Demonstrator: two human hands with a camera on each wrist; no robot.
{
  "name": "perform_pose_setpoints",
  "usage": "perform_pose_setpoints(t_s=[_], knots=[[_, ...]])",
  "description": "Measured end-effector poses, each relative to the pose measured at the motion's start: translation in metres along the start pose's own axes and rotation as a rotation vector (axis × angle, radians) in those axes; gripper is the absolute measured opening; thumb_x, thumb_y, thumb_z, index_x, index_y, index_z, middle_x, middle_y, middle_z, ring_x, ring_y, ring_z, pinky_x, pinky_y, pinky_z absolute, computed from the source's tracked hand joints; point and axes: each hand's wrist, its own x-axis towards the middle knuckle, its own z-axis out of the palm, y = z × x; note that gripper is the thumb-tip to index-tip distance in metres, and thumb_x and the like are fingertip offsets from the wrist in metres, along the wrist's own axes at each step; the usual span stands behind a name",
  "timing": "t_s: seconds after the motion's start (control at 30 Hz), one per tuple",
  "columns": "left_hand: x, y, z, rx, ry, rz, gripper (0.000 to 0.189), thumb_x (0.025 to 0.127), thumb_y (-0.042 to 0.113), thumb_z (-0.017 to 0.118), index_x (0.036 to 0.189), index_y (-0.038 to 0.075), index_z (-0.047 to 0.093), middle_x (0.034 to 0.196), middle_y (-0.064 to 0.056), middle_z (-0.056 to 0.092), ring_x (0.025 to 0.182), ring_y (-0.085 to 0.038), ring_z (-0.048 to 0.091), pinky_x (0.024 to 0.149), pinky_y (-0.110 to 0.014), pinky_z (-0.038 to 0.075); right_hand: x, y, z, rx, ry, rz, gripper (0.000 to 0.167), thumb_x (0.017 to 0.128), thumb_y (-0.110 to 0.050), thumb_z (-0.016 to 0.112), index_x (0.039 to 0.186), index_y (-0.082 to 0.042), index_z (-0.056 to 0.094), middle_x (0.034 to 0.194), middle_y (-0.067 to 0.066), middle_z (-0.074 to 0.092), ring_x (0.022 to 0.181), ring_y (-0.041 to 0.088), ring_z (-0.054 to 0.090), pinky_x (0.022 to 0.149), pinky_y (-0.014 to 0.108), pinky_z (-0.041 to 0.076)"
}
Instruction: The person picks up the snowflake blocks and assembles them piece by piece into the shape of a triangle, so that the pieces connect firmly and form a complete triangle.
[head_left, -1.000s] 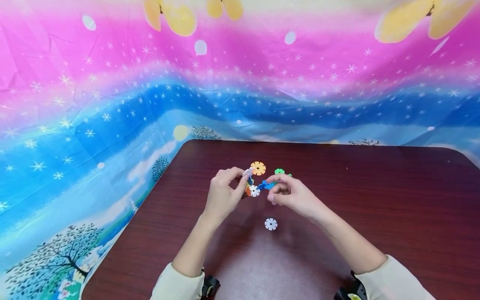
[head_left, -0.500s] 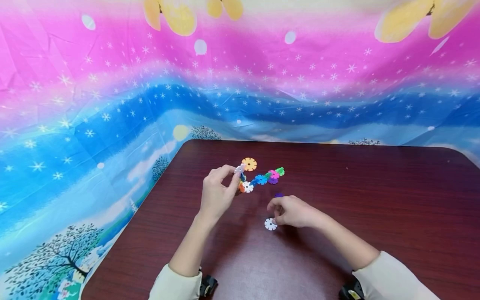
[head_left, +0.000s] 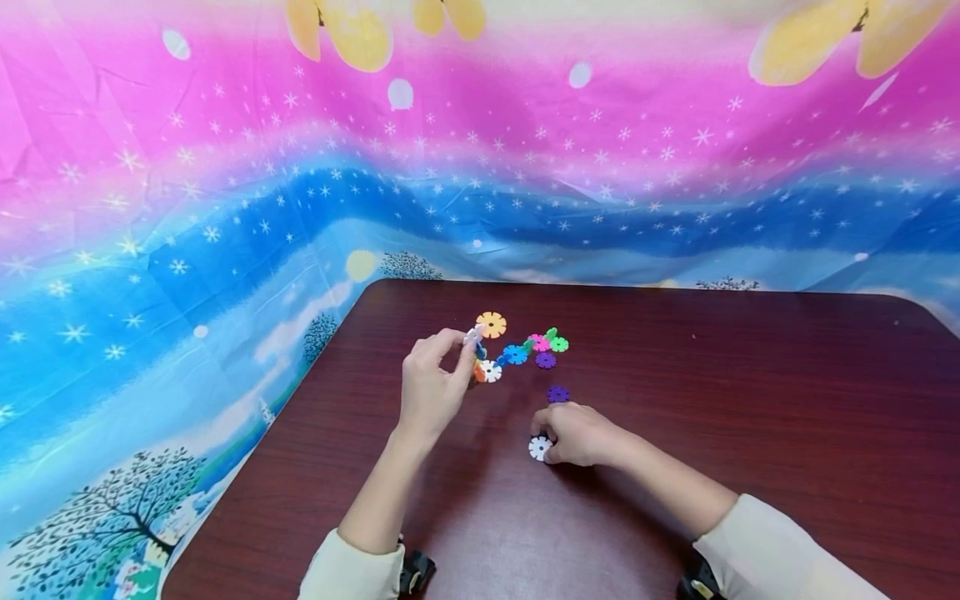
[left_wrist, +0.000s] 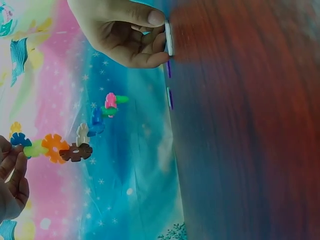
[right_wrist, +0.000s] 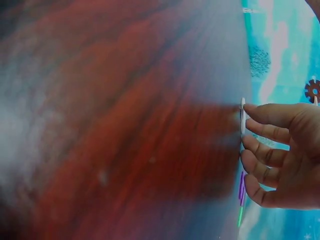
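My left hand [head_left: 433, 385] pinches one end of a chain of slotted snowflake discs, by a pale disc beside the yellow-orange disc [head_left: 491, 325]. Held up in the air, the chain includes an orange disc [left_wrist: 54, 148], a brown disc [left_wrist: 77, 152], a white disc [left_wrist: 83, 134], a blue disc [head_left: 515, 355] and a pink disc [head_left: 538, 342]. Lower down, my right hand [head_left: 581, 435] has thumb and fingers at opposite edges of a loose white snowflake disc [head_left: 540, 448] flat on the table. Its edge-on rim shows between them in the right wrist view.
Just beyond my right hand a purple disc [head_left: 558, 393] lies on the dark red-brown table [head_left: 750, 400]. Another purple disc [head_left: 545, 360] and a green disc [head_left: 558, 343] are farther back. A printed curtain [head_left: 525, 167] hangs behind the table.
My right hand has let go of the chain and come down toward me to the loose white disc. My left hand has shifted slightly left with the chain.
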Motion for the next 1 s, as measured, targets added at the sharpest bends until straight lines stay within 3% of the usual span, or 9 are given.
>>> perform_pose_setpoints(t_s=[0.2, 0.4, 0.53, 0.67, 1.0], knots=[[0.0, 0.002, -0.001, 0.027, 0.023, -0.037, 0.006, 0.081, 0.007, 0.069, 0.078, 0.006, 0.065, 0.069, -0.001, 0.064, 0.061, -0.014, 0.053, 0.057, -0.03, 0.042, 0.0, -0.002, 0.001, -0.046, 0.011, 0.005, 0.025, 0.066, -0.006, 0.076, 0.084, -0.013, 0.061, 0.071, -0.006, 0.048, 0.066, 0.013, 0.047, 0.058, 0.03, 0.041], [0.0, 0.002, 0.0, 0.017, 0.019, -0.051, 0.007, 0.082, 0.008, 0.069, 0.077, 0.006, 0.065, 0.068, -0.001, 0.064, 0.061, -0.013, 0.054, 0.057, -0.032, 0.043, -0.004, -0.002, -0.001, -0.023, 0.023, 0.028, 0.028, 0.066, -0.001, 0.075, 0.082, -0.014, 0.055, 0.069, -0.005, 0.047, 0.066, 0.013, 0.044, 0.058, 0.031, 0.039], [-0.001, 0.002, 0.001, 0.01, 0.011, -0.041, 0.007, 0.083, 0.007, 0.068, 0.076, 0.006, 0.065, 0.067, -0.001, 0.063, 0.06, -0.014, 0.055, 0.058, -0.036, 0.043, -0.007, 0.001, -0.003, 0.015, 0.064, -0.014, 0.025, 0.07, 0.003, 0.068, 0.077, -0.014, 0.052, 0.063, -0.007, 0.045, 0.06, 0.01, 0.043, 0.053, 0.026, 0.037], [-0.001, 0.002, 0.002, 0.01, -0.002, -0.036, 0.006, 0.082, 0.008, 0.069, 0.078, 0.006, 0.065, 0.068, 0.0, 0.064, 0.061, -0.012, 0.055, 0.059, -0.033, 0.043, -0.01, 0.003, -0.007, 0.077, 0.131, -0.063, 0.022, 0.074, 0.004, 0.065, 0.073, -0.015, 0.053, 0.062, -0.01, 0.046, 0.058, 0.007, 0.043, 0.051, 0.022, 0.038], [-0.002, 0.004, 0.003, -0.001, -0.062, -0.004, 0.004, 0.081, 0.007, 0.07, 0.082, 0.006, 0.066, 0.075, -0.001, 0.066, 0.069, -0.009, 0.057, 0.063, -0.028, 0.043, -0.02, 0.007, -0.034, 0.28, 0.382, -0.028, 0.019, 0.079, 0.004, 0.067, 0.081, -0.012, 0.057, 0.071, -0.006, 0.056, 0.065, 0.011, 0.05, 0.056, 0.025, 0.046]])
